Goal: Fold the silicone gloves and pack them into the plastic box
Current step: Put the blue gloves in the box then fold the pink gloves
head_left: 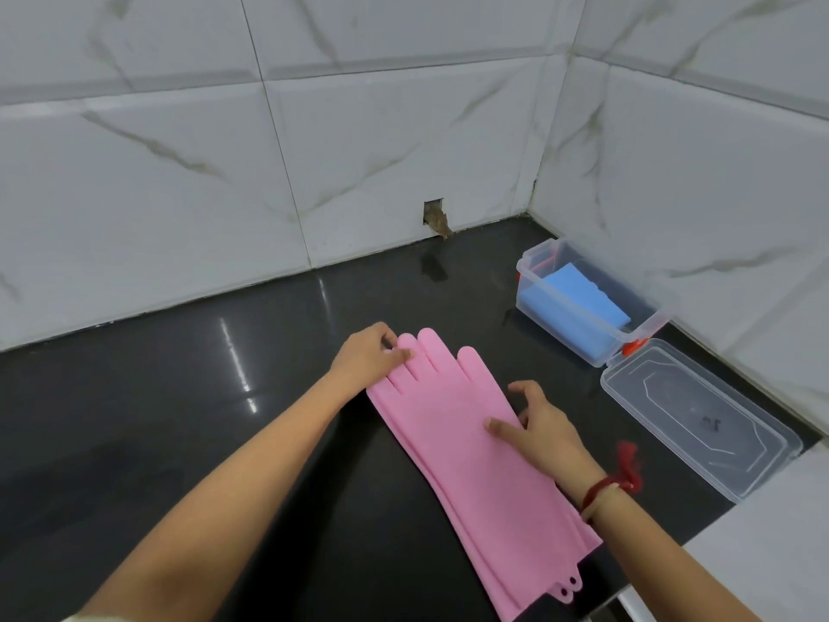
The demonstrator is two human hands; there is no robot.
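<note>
Two pink silicone gloves lie flat and stacked on the black counter, fingers pointing away from me, cuffs toward me. My left hand pinches the fingertips at the far left of the gloves. My right hand rests on the right edge near the palm, thumb pressing on the pink surface, fingers spread. The clear plastic box stands open at the back right with folded blue gloves inside. Its clear lid lies flat, hinged open toward me.
White marble-look tiled walls close off the back and right sides. A small broken hole sits in the back wall at counter level. A white surface borders the counter at the lower right. A red thread band is on my right wrist.
</note>
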